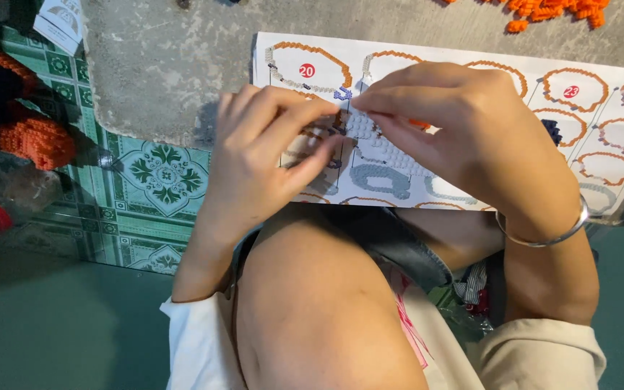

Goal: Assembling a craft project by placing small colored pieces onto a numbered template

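Left hand [265, 155] and right hand [449, 126] meet over the white printed instruction sheet [471, 61]. Both grips are clenched by the fingertips on a small flat assembly of pale grey building bricks [361, 126], held just above the sheet. Loose orange bricks [554, 11] lie well apart on the grey concrete floor [175, 65].

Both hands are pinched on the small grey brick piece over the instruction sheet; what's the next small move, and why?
Probably press the small grey brick piece together between both hands' fingertips. The left hand and right hand both pinch it above the white illustrated instruction sheet, so it seems mid-join; the seam itself is hidden.
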